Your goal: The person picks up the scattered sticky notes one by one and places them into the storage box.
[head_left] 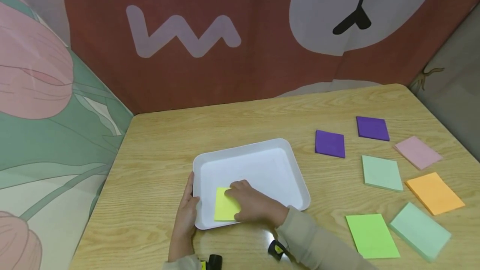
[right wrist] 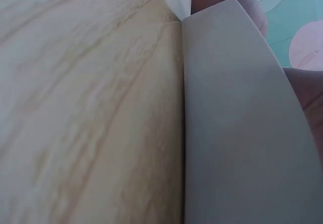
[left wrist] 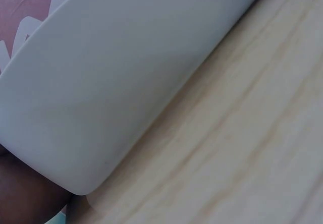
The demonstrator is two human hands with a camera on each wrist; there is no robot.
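A shallow white tray (head_left: 258, 166) sits on the wooden table, slightly angled. My left hand (head_left: 186, 216) holds its left side, with fingers along the outer wall and the thumb at the rim. Inside the tray, at the front left, is a yellow sticky note pad (head_left: 223, 205). Curled over that pad's right part is my right hand (head_left: 255, 205), its fingertips on the top and its thumb near the front edge. In the left wrist view the tray's outer wall (left wrist: 116, 72) fills much of the picture. The right wrist view shows the tray's front wall (right wrist: 237, 113), which hides the pad.
On the right lie two purple pads (head_left: 330, 143), a pink pad (head_left: 418, 152), two mint pads (head_left: 381, 173), an orange pad (head_left: 435, 193) and a lime green pad (head_left: 372, 236). A printed curtain (head_left: 225, 78) hangs behind the table's back edge.
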